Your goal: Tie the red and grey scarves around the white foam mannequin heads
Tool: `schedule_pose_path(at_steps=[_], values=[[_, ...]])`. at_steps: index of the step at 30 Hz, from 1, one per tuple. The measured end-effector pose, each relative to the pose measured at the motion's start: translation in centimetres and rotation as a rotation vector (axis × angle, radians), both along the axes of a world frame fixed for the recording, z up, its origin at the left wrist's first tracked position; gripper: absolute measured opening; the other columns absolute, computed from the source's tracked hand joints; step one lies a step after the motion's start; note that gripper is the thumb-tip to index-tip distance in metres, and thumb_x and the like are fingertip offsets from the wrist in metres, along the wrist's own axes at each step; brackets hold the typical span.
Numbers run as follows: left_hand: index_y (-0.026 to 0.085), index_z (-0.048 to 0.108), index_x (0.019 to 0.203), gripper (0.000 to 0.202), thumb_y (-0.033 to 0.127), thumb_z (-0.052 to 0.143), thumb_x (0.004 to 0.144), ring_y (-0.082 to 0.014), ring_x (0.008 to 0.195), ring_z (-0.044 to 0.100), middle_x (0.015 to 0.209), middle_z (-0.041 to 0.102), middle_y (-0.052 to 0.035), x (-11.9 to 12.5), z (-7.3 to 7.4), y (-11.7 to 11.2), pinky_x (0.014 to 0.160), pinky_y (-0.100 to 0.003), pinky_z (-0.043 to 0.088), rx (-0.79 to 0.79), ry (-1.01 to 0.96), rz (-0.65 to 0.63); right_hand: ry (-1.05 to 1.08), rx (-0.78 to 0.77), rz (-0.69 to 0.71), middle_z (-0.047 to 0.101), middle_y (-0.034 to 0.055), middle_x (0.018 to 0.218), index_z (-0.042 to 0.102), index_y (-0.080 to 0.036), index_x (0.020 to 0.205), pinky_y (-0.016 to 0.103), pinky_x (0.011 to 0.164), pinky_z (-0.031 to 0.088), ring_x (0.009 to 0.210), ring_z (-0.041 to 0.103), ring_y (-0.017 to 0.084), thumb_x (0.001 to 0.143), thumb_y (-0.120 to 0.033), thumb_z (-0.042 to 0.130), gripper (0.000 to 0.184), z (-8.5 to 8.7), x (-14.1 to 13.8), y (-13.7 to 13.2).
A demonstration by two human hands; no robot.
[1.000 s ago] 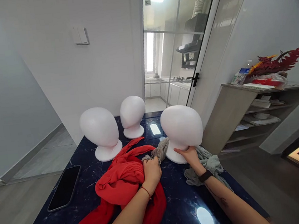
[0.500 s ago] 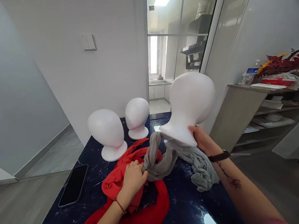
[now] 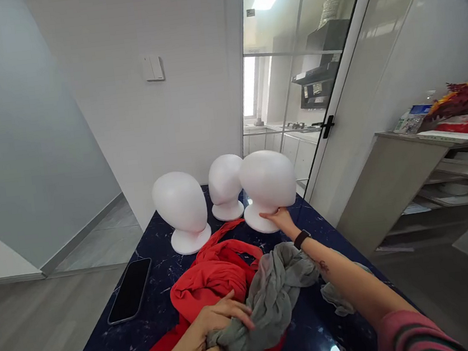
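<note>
My left hand (image 3: 208,336) is closed on a grey-green scarf (image 3: 273,295) that lies bunched over a red scarf (image 3: 212,276) on the dark marble table (image 3: 159,257). My right hand (image 3: 279,218) reaches far forward and holds the base of a white foam mannequin head (image 3: 268,185), which stands upright on the table. Two more white foam heads stand beside it, one at the left (image 3: 182,209) and one behind (image 3: 224,185).
A black phone (image 3: 129,290) lies face up near the table's left edge. A glass sliding door (image 3: 334,91) stands behind the table. A low open shelf (image 3: 428,176) with papers and red flowers is at the right. A green cable curls at the bottom left.
My right hand has set the lifted foam head down farther back, next to the other two. My left hand has pulled the grey-green scarf toward me, free of the head's base.
</note>
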State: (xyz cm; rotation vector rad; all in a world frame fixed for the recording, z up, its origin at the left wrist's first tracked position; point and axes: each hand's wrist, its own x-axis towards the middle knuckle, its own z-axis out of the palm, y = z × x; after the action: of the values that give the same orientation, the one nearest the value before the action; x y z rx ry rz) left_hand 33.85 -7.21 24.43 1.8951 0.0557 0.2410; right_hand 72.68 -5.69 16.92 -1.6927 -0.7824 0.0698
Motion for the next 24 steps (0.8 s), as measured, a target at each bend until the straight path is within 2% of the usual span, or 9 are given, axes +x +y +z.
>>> schedule_pose_path(at_steps=[2,4,6,11,16,20,22,24], values=[[0.022,0.07,0.092,0.027,0.035,0.05,0.081,-0.0269,0.103,0.057,0.101,0.066,-0.0085,-0.2,-0.5,0.6,0.102,-0.042,0.035,-0.048,-0.02,0.038,-0.02,-0.035,0.027,0.063,0.0205,0.116,0.06,-0.009,0.108,0.045,0.097,0.042,0.112,0.056,0.031,0.047,-0.051,0.078,0.077,-1.8,-1.4,0.4],[0.02,0.069,0.091,0.028,0.039,0.05,0.082,-0.0257,0.094,0.058,0.097,0.066,-0.0093,-0.3,-1.1,1.2,0.09,-0.038,0.043,-0.039,-0.026,0.097,-0.026,-0.046,0.062,0.063,0.0194,0.117,0.059,-0.01,0.11,0.045,0.098,0.041,0.113,0.056,0.031,0.049,-0.053,0.077,0.076,-3.1,-2.8,0.5],[0.019,0.068,0.088,0.028,0.04,0.05,0.083,-0.024,0.088,0.058,0.093,0.065,-0.0092,-0.2,-1.7,1.8,0.083,-0.035,0.045,0.018,-0.01,0.162,-0.027,-0.044,0.1,0.063,0.0197,0.118,0.059,-0.01,0.112,0.046,0.099,0.04,0.113,0.056,0.031,0.051,-0.054,0.076,0.077,-3.8,-3.9,0.3],[0.018,0.064,0.081,0.023,0.036,0.05,0.083,-0.0194,0.079,0.054,0.081,0.061,-0.0052,0.6,-3.0,2.5,0.077,-0.03,0.045,0.167,0.05,0.246,-0.043,-0.068,0.185,0.064,0.0173,0.114,0.059,-0.012,0.112,0.045,0.101,0.038,0.116,0.054,0.031,0.054,-0.056,0.075,0.075,-4.5,-6.6,0.5],[0.019,0.063,0.083,0.021,0.036,0.05,0.085,-0.019,0.083,0.055,0.087,0.063,-0.0049,1.4,-5.0,2.8,0.082,-0.029,0.045,0.17,0.038,0.318,-0.031,-0.12,0.162,0.062,0.0167,0.118,0.058,-0.013,0.113,0.046,0.104,0.035,0.121,0.049,0.034,0.054,-0.055,0.076,0.075,-4.2,-10.2,2.1],[0.02,0.065,0.095,0.027,0.042,0.055,0.083,-0.0227,0.097,0.059,0.099,0.067,-0.0068,1.4,-7.2,3.8,0.092,-0.035,0.045,-0.012,0.009,0.551,-0.048,-0.158,0.224,0.059,0.0158,0.123,0.056,-0.014,0.116,0.047,0.109,0.03,0.124,0.046,0.032,0.053,-0.051,0.078,0.077,-3.1,-11.0,2.2],[0.018,0.066,0.099,0.035,0.046,0.06,0.079,-0.0242,0.098,0.061,0.101,0.068,-0.0076,1.2,-7.9,4.4,0.092,-0.037,0.046,-0.177,-0.014,0.661,-0.04,-0.217,0.33,0.059,0.015,0.123,0.057,-0.014,0.117,0.047,0.108,0.032,0.121,0.05,0.031,0.054,-0.046,0.079,0.074,-2.2,-9.7,0.4],[0.017,0.066,0.103,0.041,0.048,0.064,0.076,-0.0248,0.097,0.063,0.102,0.07,-0.0083,0.8,-8.2,4.9,0.091,-0.037,0.048,-0.352,-0.044,0.716,-0.011,-0.317,0.454,0.06,0.014,0.123,0.059,-0.016,0.116,0.048,0.104,0.036,0.117,0.053,0.032,0.053,-0.04,0.08,0.07,-1.3,-7.5,-3.1]])
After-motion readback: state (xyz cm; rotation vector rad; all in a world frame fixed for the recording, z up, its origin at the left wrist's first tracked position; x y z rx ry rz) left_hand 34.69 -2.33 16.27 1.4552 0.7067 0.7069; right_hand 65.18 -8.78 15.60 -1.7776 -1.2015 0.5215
